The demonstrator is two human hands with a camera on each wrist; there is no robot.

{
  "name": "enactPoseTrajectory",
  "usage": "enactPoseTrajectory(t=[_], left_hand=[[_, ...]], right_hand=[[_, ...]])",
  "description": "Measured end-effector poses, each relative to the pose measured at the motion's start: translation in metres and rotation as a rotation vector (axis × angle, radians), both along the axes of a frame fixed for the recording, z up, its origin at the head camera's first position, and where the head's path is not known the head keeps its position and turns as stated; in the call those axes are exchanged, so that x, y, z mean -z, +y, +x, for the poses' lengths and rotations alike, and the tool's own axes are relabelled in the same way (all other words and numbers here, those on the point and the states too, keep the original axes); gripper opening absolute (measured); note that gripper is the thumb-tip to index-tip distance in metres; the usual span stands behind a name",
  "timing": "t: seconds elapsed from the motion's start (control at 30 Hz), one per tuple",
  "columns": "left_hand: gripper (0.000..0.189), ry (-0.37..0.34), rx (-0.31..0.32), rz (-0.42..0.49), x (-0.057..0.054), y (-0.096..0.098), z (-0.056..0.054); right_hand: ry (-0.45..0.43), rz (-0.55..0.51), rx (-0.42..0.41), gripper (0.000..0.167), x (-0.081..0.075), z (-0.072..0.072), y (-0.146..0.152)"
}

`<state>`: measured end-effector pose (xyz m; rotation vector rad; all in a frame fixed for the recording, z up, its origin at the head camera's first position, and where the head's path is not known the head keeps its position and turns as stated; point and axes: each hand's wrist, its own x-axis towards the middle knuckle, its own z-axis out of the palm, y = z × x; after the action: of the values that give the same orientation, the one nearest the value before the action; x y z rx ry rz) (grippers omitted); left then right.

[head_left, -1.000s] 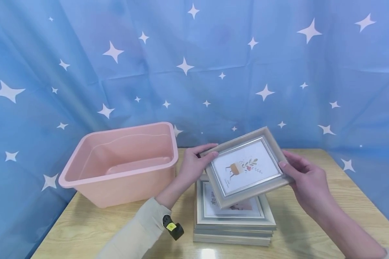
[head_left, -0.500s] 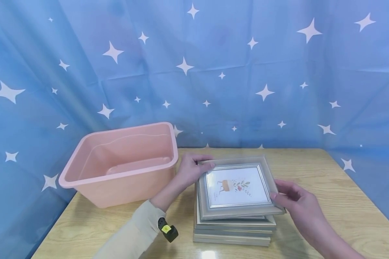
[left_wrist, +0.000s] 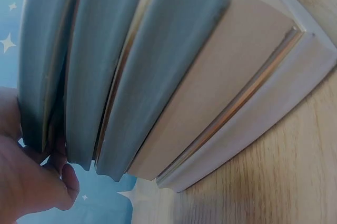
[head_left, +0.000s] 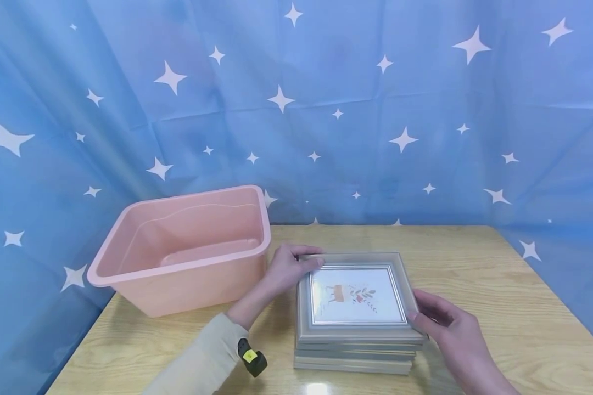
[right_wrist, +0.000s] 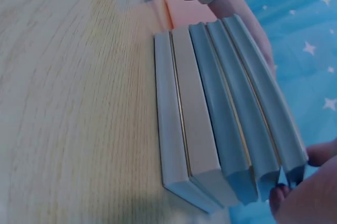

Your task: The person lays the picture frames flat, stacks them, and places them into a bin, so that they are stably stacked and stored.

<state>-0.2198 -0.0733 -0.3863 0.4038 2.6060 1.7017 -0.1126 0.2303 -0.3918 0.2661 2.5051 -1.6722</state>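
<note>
holding the frame [head_left: 357, 296] lower and straighter over the stack [head_left: 354, 359] now

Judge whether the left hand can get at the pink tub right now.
Probably yes: the left hand is near the pink tub with nothing visible between, though it holds the top frame.

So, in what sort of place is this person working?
Probably a staged tabletop workspace: a blue star-patterned cloth hangs behind a wood-grained table, which bears a pink bin and stacked picture frames.
</note>
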Motion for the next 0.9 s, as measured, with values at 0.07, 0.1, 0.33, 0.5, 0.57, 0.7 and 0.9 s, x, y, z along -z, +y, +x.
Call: enactPoseTrajectory(t=[0.07,0.1,0.33,0.5,0.57,0.7,0.9], left_hand=[[0.022,-0.012,-0.012,0.005,0.001,0.001,0.0],[0.021,-0.017,-0.018,0.007,0.001,0.001,0.0],[0.02,-0.019,-0.022,0.018,0.005,0.002,-0.002],[0.018,-0.033,-0.015,0.027,0.01,0.002,-0.004],[0.018,-0.041,-0.013,0.031,0.012,0.003,-0.004],[0.018,-0.048,-0.007,0.024,0.014,0.003,-0.004],[0.019,-0.018,0.02,-0.013,0.013,0.001,-0.007]], right_hand=[[0.005,0.009,0.0,0.067,0.001,0.001,0.0],[0.015,0.011,-0.001,0.066,0.002,0.002,0.0],[0.19,0.024,-0.031,0.057,0.012,0.01,-0.007],[0.195,0.067,-0.03,0.054,0.015,0.01,-0.007],[0.185,0.089,-0.034,0.054,0.015,0.01,-0.007],[0.189,0.129,-0.038,0.054,0.016,0.011,-0.005],[0.214,0.141,-0.068,0.053,0.017,0.01,-0.003]])
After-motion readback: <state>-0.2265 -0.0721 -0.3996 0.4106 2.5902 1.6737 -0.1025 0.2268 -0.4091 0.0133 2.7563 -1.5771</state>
